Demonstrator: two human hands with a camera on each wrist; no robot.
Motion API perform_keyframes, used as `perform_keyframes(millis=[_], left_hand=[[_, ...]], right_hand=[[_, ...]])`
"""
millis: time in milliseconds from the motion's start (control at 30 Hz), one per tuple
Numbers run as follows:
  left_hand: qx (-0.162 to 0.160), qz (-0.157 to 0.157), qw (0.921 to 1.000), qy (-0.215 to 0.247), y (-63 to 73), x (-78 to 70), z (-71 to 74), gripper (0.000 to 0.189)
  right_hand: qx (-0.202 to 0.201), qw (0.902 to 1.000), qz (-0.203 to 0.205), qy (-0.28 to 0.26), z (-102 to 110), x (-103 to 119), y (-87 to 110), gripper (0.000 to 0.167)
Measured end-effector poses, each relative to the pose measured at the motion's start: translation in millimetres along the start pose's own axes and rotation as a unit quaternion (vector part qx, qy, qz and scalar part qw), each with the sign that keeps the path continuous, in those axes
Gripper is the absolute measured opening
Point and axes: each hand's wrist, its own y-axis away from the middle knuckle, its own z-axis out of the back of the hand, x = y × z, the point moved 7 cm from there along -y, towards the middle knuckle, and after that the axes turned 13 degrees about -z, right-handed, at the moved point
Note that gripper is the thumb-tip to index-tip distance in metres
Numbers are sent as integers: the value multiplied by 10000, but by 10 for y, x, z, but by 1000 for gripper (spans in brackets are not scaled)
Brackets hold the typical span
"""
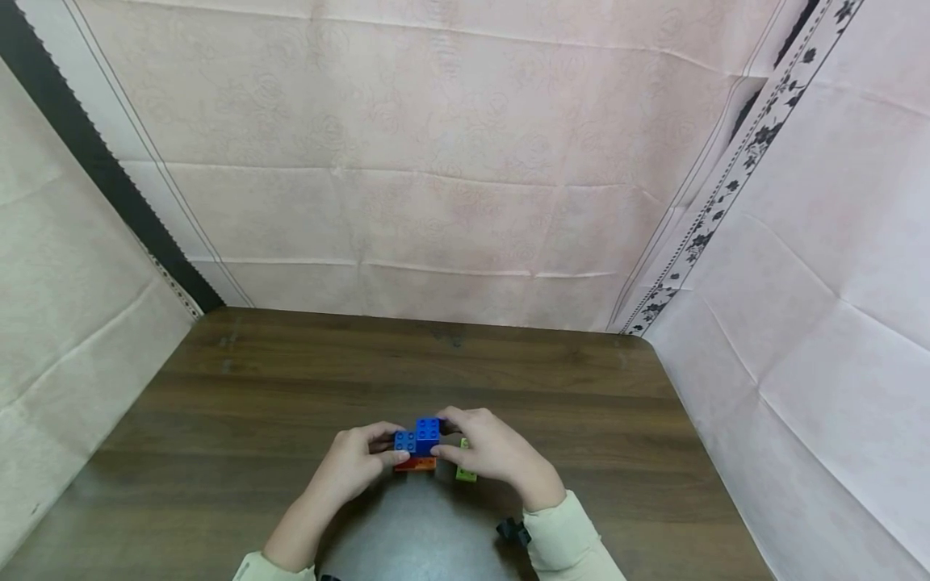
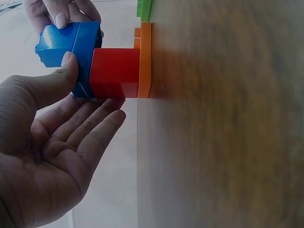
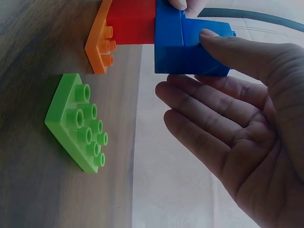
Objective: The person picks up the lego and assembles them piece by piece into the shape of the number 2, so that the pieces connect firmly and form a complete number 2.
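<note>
A stack of toy building bricks stands on the table between the two hands. At its base lies an orange plate [image 2: 146, 61], with a red brick [image 2: 114, 73] on it. A wider blue brick [image 2: 88, 52] sits across the red one, and a smaller blue brick [image 3: 204, 59] tops its right half. My left hand [image 1: 352, 461] pinches the wider blue brick at its left end, thumb on the near side. With thumb and fingers, my right hand [image 1: 497, 450] grips the smaller blue brick. Beside the stack, partly under the right hand in the head view, is a light green studded plate [image 3: 76, 126].
The brown wooden table [image 1: 327, 363] ends at pale patterned cloth [image 1: 436, 218] hanging at the back and both sides. A small black object [image 1: 513, 531] sits by the right sleeve cuff.
</note>
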Motion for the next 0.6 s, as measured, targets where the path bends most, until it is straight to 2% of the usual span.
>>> perform_keyframes(millis=[600], left_hand=[[-23, -12, 10000, 47, 1, 16, -1, 21]], right_hand=[[77, 9994, -77, -332, -26, -109, 39, 33]])
